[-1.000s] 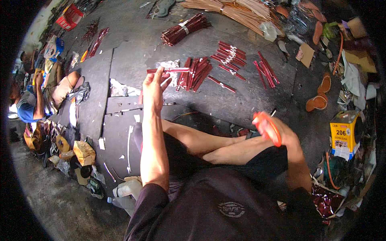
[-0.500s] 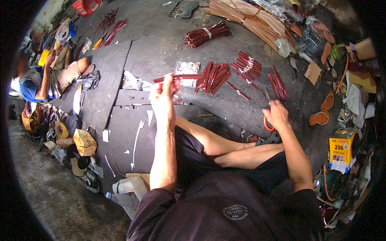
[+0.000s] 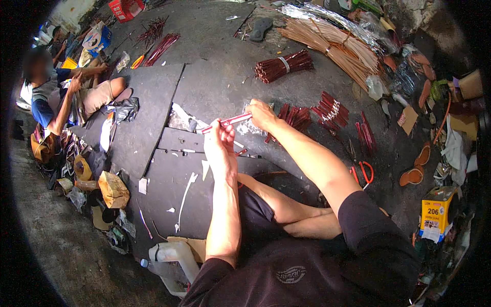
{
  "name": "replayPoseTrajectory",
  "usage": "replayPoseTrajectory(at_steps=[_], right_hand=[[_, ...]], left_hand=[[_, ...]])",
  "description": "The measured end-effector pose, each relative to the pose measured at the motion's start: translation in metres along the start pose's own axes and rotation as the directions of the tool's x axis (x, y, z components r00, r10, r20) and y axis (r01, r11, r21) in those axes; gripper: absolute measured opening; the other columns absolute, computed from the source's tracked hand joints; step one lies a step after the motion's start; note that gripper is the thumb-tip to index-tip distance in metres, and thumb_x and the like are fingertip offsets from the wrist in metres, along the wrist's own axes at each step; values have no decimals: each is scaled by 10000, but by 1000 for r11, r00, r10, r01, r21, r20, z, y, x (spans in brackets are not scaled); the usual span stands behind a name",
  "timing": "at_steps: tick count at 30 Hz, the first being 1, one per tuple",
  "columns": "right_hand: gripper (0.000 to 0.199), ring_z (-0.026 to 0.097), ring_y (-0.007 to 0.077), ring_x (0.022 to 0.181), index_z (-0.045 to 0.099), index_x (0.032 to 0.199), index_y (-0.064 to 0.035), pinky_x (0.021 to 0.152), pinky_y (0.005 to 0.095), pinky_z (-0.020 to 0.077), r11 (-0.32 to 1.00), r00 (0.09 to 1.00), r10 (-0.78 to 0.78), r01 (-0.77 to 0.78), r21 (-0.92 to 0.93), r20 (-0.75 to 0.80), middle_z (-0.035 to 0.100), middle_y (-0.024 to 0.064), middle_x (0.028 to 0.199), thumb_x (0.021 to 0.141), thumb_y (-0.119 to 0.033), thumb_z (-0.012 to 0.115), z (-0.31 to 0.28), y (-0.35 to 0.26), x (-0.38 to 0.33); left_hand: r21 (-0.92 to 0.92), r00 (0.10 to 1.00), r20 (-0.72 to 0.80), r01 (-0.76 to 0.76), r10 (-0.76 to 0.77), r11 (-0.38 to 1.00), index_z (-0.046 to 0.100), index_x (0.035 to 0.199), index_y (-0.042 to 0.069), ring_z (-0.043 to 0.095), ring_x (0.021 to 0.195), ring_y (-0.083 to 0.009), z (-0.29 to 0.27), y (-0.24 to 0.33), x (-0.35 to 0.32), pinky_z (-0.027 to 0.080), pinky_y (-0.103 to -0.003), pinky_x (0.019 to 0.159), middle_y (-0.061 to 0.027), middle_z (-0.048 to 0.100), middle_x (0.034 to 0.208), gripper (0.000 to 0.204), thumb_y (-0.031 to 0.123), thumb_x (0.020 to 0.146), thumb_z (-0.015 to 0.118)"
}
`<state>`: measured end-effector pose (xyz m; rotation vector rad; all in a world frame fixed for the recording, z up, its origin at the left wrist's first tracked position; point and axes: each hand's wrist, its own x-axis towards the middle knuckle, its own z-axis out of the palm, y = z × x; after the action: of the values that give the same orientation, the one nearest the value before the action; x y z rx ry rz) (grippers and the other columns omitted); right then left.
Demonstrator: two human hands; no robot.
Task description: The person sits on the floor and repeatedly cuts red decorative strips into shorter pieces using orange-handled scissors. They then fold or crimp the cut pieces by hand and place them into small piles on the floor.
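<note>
A dark red, shiny flat strip (image 3: 230, 121) is stretched between my two hands above the dark floor mat. My left hand (image 3: 219, 146) pinches its left part between thumb and fingers. At the strip's right end my right hand (image 3: 262, 114) is closed on it, knuckles upward. Orange-handled scissors (image 3: 367, 174) lie on the floor to the right, beyond my right forearm. Right of my hands are a pile of short red strips (image 3: 295, 117), partly covered by my right arm, a second pile with silvery glints (image 3: 331, 111) and a few loose strips (image 3: 366, 132).
Farther off lie a tied red bundle (image 3: 284, 66) and a long tan bundle (image 3: 332, 48). A yellow can (image 3: 436, 215) and sandals (image 3: 415, 169) are at right. Another person (image 3: 59, 105) sits at left. A white plastic jug (image 3: 174, 258) stands near my left elbow.
My right hand has let go of the scissors, moved left and taken hold of the strip's right end. My left hand keeps its grip, and the view has shifted somewhat.
</note>
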<state>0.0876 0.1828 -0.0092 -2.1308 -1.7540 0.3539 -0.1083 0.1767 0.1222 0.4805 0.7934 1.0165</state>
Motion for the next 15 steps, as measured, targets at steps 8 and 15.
replayPoseTrajectory(at_steps=[8, 15], right_hand=[[171, 587, 366, 1006, 647, 945, -22, 863, 467, 489, 993, 1000, -22, 20, -117, -11, 580, 190, 1025, 828, -123, 573, 8, -7, -3], [200, 612, 342, 975, 637, 943, -17, 859, 460, 490, 989, 977, -47, 17, -145, -210, 584, 191, 965, 846, -170, 551, 4, -13, -17]], left_hand=[[124, 998, 34, 56, -61, 991, 586, 1128, 26, 584, 825, -115, 8, -8, -8, 474, -248, 779, -2, 579, 891, 330, 269, 920, 667], [170, 999, 42, 12, -20, 985, 601, 1099, 56, 606, 769, -95, 14, -17, -18, 463, -218, 646, 3, 598, 857, 262, 274, 954, 619]])
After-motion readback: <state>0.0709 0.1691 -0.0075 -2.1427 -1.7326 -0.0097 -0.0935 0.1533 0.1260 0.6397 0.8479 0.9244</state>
